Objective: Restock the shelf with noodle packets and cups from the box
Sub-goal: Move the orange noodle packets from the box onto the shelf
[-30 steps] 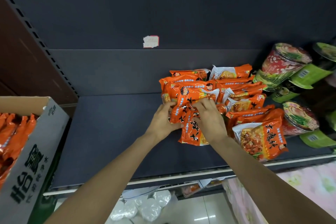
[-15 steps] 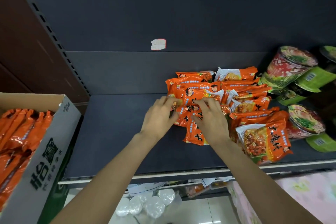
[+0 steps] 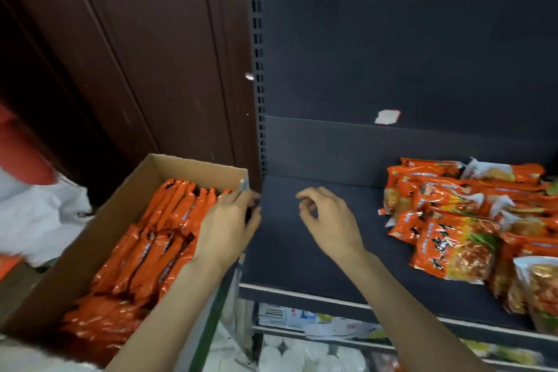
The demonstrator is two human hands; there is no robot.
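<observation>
A cardboard box (image 3: 90,226) at the left holds several upright orange noodle packets (image 3: 157,238). My left hand (image 3: 228,223) hovers over the box's right edge, fingers loosely bent, holding nothing. My right hand (image 3: 327,220) hangs above the bare left part of the dark shelf (image 3: 302,266), fingers loosely curled and empty. A pile of orange noodle packets (image 3: 459,220) lies on the shelf at the right, apart from both hands.
A perforated shelf upright (image 3: 256,69) stands between the box and the shelf, next to a brown wooden panel (image 3: 151,54). White bags (image 3: 39,214) lie left of the box. A lower shelf with white packets (image 3: 302,353) shows below.
Both hands let go of the packets on the pile and moved left. My view swung left, so the box is now near the middle and the cups are out of sight.
</observation>
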